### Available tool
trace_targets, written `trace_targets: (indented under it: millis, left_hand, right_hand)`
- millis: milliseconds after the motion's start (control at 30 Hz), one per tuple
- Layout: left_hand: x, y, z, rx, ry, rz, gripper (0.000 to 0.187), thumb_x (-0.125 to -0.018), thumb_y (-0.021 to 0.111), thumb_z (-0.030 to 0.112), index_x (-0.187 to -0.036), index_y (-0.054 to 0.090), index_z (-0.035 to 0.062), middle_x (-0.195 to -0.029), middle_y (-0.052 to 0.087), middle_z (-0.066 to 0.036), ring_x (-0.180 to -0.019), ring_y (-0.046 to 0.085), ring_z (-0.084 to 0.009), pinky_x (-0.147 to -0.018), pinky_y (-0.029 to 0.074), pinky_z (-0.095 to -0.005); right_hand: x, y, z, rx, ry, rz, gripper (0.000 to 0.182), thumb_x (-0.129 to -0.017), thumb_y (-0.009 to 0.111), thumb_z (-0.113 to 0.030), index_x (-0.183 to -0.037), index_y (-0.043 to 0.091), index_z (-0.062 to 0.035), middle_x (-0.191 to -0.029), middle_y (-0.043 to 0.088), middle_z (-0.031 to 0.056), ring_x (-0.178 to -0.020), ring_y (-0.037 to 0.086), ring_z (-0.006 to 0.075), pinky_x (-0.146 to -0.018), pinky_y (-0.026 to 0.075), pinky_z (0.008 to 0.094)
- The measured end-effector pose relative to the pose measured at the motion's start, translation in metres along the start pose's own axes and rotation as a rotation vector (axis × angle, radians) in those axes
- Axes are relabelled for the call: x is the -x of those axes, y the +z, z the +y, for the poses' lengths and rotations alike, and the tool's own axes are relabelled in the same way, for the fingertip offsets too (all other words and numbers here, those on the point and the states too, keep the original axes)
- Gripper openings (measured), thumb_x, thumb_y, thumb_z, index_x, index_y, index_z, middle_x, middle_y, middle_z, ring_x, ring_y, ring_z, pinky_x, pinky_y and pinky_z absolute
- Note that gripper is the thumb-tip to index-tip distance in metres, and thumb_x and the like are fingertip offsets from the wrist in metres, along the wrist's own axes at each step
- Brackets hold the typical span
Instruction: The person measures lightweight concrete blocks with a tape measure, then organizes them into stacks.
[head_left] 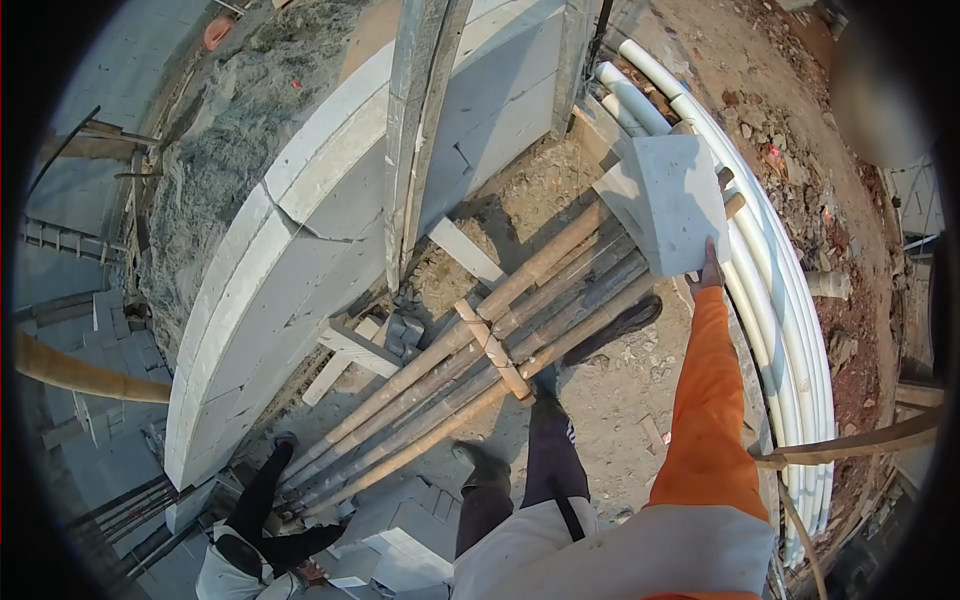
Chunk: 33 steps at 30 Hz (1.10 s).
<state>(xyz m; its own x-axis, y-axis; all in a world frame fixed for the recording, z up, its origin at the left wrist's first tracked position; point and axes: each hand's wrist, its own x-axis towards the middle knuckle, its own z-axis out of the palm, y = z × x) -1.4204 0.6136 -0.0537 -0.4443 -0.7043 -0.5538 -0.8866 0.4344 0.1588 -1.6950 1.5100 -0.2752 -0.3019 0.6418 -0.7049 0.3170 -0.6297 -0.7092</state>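
My right hand (708, 268), at the end of an orange sleeve, grips the near edge of a large light grey block (672, 200). One finger lies along the block's face, and the other fingers are partly hidden at its lower edge. The block overlaps the upper end of a row of bamboo poles (450, 350), which has a short wooden crosspiece (493, 352) across it. My left hand is out of view. My legs (552, 450) stand beside the poles on dusty ground.
To the left curves a block wall (290, 330) with a crack, and an upright post (420, 130) stands against it. Long white pipes (770, 290) bend along the right. Stacked grey blocks (400, 540) lie near another person (245, 555) at the lower left.
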Motion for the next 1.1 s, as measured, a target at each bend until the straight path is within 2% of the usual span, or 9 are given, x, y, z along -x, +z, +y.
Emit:
trace_targets:
  millis: [300,400,433,600,633,733,833,933,1100]
  left_hand:
    - [0.282,0.095,-0.296,0.477,-0.676,0.108,0.068,-0.075,0.080,0.031,-0.125,0.049,-0.0050,-0.107,0.063,-0.024,-0.092,0.068,-0.0323,-0.078,0.058,-0.0503]
    - [0.345,0.129,-0.317,0.339,-0.786,0.089,0.063,-0.075,0.078,0.049,-0.112,0.055,0.0027,-0.089,0.068,-0.017,-0.073,0.069,-0.0288,-0.064,0.056,-0.0419]
    - [0.360,0.140,-0.306,0.304,-0.842,0.194,0.042,-0.079,0.077,0.040,-0.095,0.061,0.0042,-0.071,0.068,-0.013,-0.058,0.066,-0.0228,-0.059,0.054,-0.0375]
    - [0.427,0.254,-0.374,0.252,-0.731,0.209,0.057,-0.077,0.071,0.050,-0.102,0.069,-0.0014,-0.099,0.071,-0.019,-0.093,0.068,-0.0340,-0.084,0.050,-0.0425]
    - [0.429,0.269,-0.373,0.399,-0.979,0.220,0.057,-0.077,0.070,0.050,-0.103,0.070,-0.0008,-0.100,0.071,-0.019,-0.094,0.068,-0.0339,-0.085,0.050,-0.0425]
    - [0.457,0.306,-0.368,0.624,-1.081,0.112,0.053,-0.080,0.069,0.049,-0.103,0.071,0.0009,-0.100,0.071,-0.020,-0.099,0.068,-0.0341,-0.087,0.050,-0.0419]
    - [0.483,0.336,-0.365,0.627,-1.090,0.065,0.051,-0.083,0.067,0.048,-0.102,0.071,0.0006,-0.102,0.071,-0.020,-0.100,0.067,-0.0342,-0.088,0.049,-0.0424]
    - [0.486,0.382,-0.391,0.210,-0.785,-0.138,0.051,-0.083,0.067,0.047,-0.101,0.071,0.0002,-0.098,0.072,-0.020,-0.096,0.068,-0.0347,-0.087,0.050,-0.0409]
    - [0.425,0.376,-0.426,0.934,-1.192,0.184,0.048,-0.083,0.071,0.042,-0.104,0.068,0.0000,-0.094,0.072,-0.019,-0.095,0.069,-0.0307,-0.084,0.052,-0.0364]
  right_hand:
    - [-0.053,-0.020,0.016,-0.097,-0.060,-0.056,0.066,-0.080,0.077,-0.045,-0.133,0.055,-0.0133,-0.128,0.060,0.0061,-0.116,0.054,0.0238,-0.091,0.044,0.0339]
    - [0.012,0.002,0.000,-0.061,0.073,-0.104,0.080,-0.068,0.083,-0.048,-0.133,0.052,-0.0148,-0.134,0.054,0.0067,-0.120,0.048,0.0301,-0.090,0.042,0.0492]
    - [0.008,0.005,0.001,-0.087,0.031,-0.195,0.075,-0.068,0.083,-0.048,-0.129,0.055,-0.0145,-0.129,0.056,0.0068,-0.116,0.051,0.0311,-0.089,0.044,0.0467]
    - [0.037,0.057,-0.005,-0.104,-0.168,-0.231,0.068,-0.063,0.080,-0.035,-0.127,0.062,-0.0218,-0.132,0.054,0.0153,-0.117,0.049,0.0417,-0.092,0.042,0.0624]
    - [0.067,0.081,-0.013,-0.091,-0.066,-0.058,0.064,-0.062,0.077,-0.035,-0.121,0.064,-0.0138,-0.128,0.056,0.0150,-0.113,0.051,0.0398,-0.090,0.044,0.0572]
    - [0.118,0.113,-0.010,0.038,-0.175,-0.136,0.063,-0.064,0.076,-0.036,-0.121,0.064,-0.0126,-0.128,0.057,0.0148,-0.112,0.052,0.0395,-0.089,0.044,0.0564]
    - [0.173,0.140,0.005,0.161,-0.242,-0.236,0.062,-0.065,0.075,-0.036,-0.120,0.064,-0.0115,-0.127,0.057,0.0147,-0.110,0.053,0.0392,-0.089,0.045,0.0556]
    - [0.230,0.150,0.030,0.287,-0.287,-0.323,0.061,-0.066,0.074,-0.037,-0.120,0.063,-0.0104,-0.127,0.058,0.0146,-0.109,0.054,0.0389,-0.088,0.045,0.0548]
    - [0.335,0.128,0.104,0.532,-0.297,-0.491,0.060,-0.067,0.072,-0.038,-0.119,0.063,-0.0085,-0.125,0.058,0.0144,-0.107,0.055,0.0384,-0.087,0.046,0.0535]
